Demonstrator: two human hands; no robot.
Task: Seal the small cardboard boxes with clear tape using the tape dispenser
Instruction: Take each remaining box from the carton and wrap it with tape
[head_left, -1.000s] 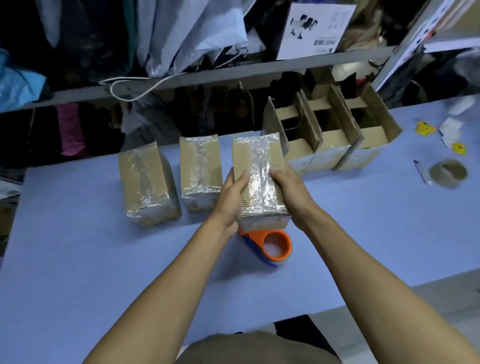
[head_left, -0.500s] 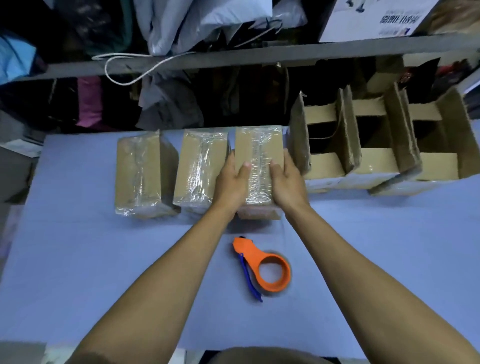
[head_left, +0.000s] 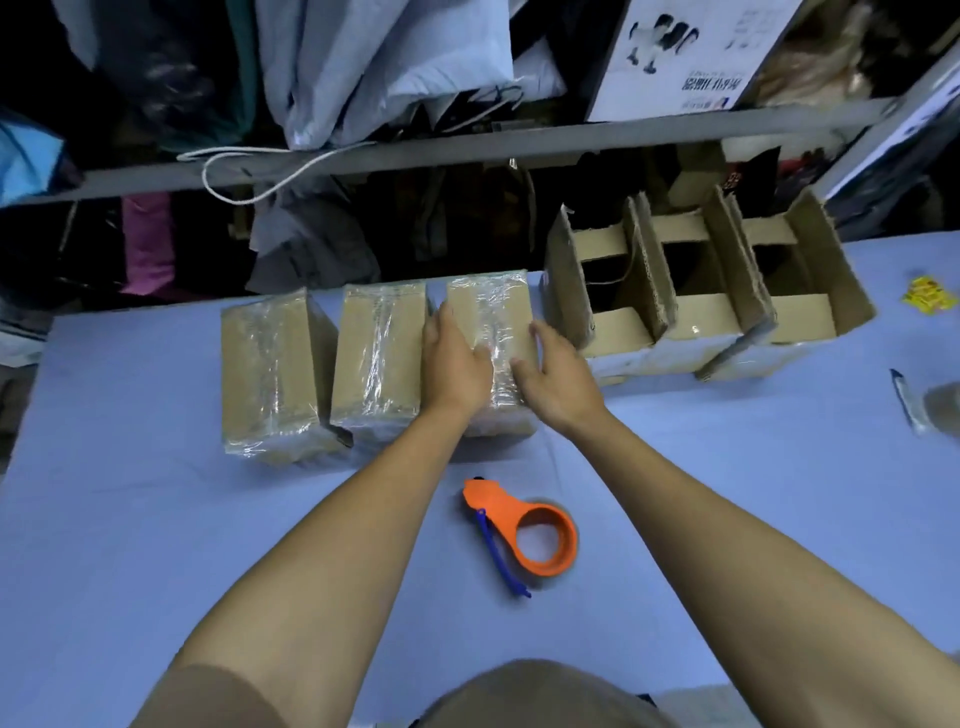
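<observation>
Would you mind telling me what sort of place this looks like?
Probably a small packing or stockroom bench: taped cardboard boxes lined up on a blue table, an orange tape dispenser lying beside them, and a cluttered shelf of bags behind.

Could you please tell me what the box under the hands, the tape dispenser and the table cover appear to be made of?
Box under the hands: brown cardboard wrapped in clear glossy tape, judging by its wrinkled glare.
Tape dispenser: probably moulded plastic, with a smooth orange body and a blue strip along one edge.
Table cover: a matte lavender-blue sheet, perhaps paper or fabric; I cannot tell which.
</observation>
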